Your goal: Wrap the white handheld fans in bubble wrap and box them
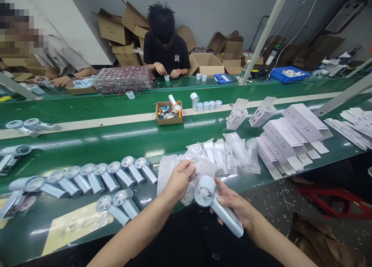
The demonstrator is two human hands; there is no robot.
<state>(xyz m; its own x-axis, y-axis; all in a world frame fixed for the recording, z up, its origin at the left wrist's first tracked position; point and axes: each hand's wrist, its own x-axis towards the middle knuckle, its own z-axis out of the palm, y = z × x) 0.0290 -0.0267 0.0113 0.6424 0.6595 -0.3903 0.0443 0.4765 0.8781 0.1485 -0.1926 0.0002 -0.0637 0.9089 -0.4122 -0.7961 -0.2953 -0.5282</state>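
Green workbench point(87, 147), bagged fans point(220, 154) behind held fan point(220, 209)

On a long green tabletop point(87, 145), pale-blue round-headed plastic fans point(95, 181) are lined up left of clear plastic bubble-wrap bags point(238, 149); white folded card boxes point(286, 139) are placed right; behind the bags, a brown rectangular cardboard box point(170, 121).

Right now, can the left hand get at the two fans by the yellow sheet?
Probably yes: the two fans lie uncovered beside the left forearm. But the left hand seems to be pinching a clear bag, so it would likely need freeing.
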